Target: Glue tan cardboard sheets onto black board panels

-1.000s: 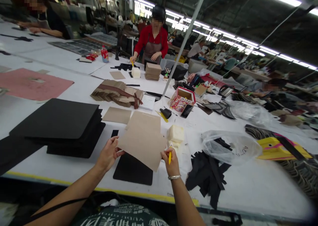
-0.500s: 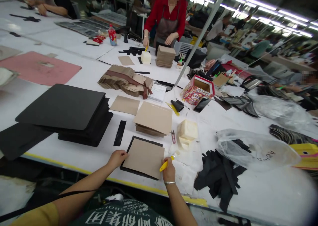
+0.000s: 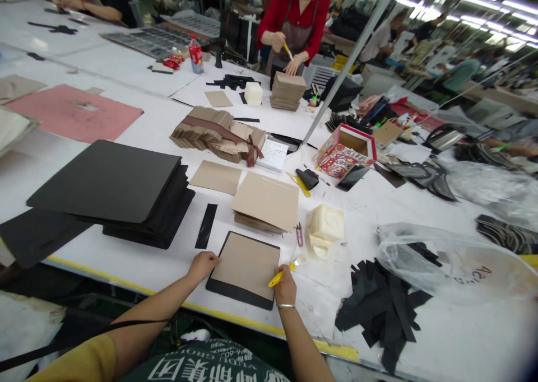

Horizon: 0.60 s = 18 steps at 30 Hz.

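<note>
A tan cardboard sheet (image 3: 250,263) lies on a slightly larger black panel (image 3: 240,294), with a wide black strip showing along the near side. At its left edge, my left hand (image 3: 204,266) is closed with the fingertips pinching the cardboard. My right hand (image 3: 286,285) grips a yellow-handled brush (image 3: 276,279), bristles pointing away to the right, while its fingers touch the cardboard's right edge. Just beyond is a stack of tan cardboard sheets (image 3: 265,200). A black strip (image 3: 206,226) lies to the left of that stack.
Black panels (image 3: 109,180) are stacked on the left. To the right stand a whitish cut-open container (image 3: 325,225), small pink-handled snips (image 3: 299,234), and a heap of black strips (image 3: 384,303) beside a clear plastic bag (image 3: 445,259). Farther back are a red box (image 3: 347,152) and a co-worker (image 3: 294,23) holding a brush.
The cardboard has shifted away from me on the black panel, so more black shows along the near edge. Across the table, the co-worker has raised a brush from the white container to the cardboard stack.
</note>
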Motion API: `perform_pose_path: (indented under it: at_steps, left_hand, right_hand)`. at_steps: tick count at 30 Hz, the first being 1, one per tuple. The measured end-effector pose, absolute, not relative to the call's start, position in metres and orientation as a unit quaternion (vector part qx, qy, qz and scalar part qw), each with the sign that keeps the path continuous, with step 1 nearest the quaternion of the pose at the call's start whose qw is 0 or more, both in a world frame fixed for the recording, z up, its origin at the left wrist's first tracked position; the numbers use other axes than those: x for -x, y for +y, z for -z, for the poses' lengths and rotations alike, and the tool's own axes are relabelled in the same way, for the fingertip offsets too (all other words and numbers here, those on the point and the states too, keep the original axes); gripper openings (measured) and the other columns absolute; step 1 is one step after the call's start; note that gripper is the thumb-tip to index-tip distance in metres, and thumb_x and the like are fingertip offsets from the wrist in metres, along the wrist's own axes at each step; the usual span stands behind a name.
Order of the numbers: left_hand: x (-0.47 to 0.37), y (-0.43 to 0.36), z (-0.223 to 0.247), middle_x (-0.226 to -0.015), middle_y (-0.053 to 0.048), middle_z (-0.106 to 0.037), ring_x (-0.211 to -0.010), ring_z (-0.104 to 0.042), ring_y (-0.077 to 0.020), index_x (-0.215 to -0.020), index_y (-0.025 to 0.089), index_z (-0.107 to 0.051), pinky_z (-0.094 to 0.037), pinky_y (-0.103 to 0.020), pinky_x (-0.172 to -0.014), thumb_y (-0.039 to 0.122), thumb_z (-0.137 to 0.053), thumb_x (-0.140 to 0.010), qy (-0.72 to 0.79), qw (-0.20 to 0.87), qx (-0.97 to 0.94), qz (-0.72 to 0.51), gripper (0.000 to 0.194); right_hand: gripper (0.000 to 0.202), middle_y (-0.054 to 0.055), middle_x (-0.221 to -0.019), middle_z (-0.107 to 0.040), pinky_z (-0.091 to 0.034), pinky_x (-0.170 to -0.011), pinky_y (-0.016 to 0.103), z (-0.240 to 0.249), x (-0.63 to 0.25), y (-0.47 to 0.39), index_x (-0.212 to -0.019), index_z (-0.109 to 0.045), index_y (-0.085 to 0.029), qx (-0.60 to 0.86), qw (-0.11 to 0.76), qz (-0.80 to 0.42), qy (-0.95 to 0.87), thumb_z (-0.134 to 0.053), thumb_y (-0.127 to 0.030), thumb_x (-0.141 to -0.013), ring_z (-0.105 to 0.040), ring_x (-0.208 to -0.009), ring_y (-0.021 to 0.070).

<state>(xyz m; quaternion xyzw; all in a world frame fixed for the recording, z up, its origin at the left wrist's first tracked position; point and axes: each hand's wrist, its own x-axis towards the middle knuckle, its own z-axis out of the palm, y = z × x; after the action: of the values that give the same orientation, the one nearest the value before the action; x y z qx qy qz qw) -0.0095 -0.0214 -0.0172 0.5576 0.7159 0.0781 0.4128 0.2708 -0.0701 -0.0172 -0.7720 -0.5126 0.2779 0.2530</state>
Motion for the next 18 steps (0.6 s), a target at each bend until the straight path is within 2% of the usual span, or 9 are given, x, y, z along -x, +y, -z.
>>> perform_pose_path:
  at_steps: [4,10,18]
  left_hand:
    - [0.0086,-0.0194,0.0171,-0.059,-0.001,-0.06,-0.059,-0.054,-0.0132,-0.058,0.016,-0.058,-0.032,-0.021,-0.054,0.038,-0.051,-0.073,0.719,0.409,-0.558,-0.065,0.028]
    - [0.0087,-0.0191,0.0177,-0.056,0.0,-0.058,-0.058,-0.052,-0.0135,-0.055,0.017,-0.055,-0.031,-0.022,-0.054,0.038,-0.05,-0.072,0.714,0.405,-0.57,-0.042,0.028]
    - [0.0093,-0.0164,0.0227,-0.055,0.0,-0.057,-0.058,-0.053,-0.0144,-0.056,0.018,-0.057,-0.031,-0.022,-0.053,0.041,-0.049,-0.072,0.708,0.405,-0.579,-0.009,0.029]
  right_hand:
    - [0.022,-0.004,-0.054,-0.047,-0.033,-0.044,0.022,0.0194,-0.2723,-0.0677,-0.078,-0.042,-0.022,0.778,0.225,-0.275,-0.518,-0.034,-0.043,-0.082,-0.049,-0.046,0.0138]
    - [0.015,-0.001,-0.064,-0.055,-0.031,-0.05,0.021,0.0182,-0.2737,-0.0678,-0.084,-0.048,-0.021,0.794,0.142,-0.227,-0.546,-0.037,-0.031,-0.083,-0.052,-0.055,0.0129]
    - [0.011,0.001,-0.067,-0.058,-0.03,-0.051,0.021,0.0145,-0.2728,-0.0642,-0.088,-0.049,-0.019,0.795,0.087,-0.202,-0.566,-0.039,-0.024,-0.084,-0.053,-0.057,0.0125]
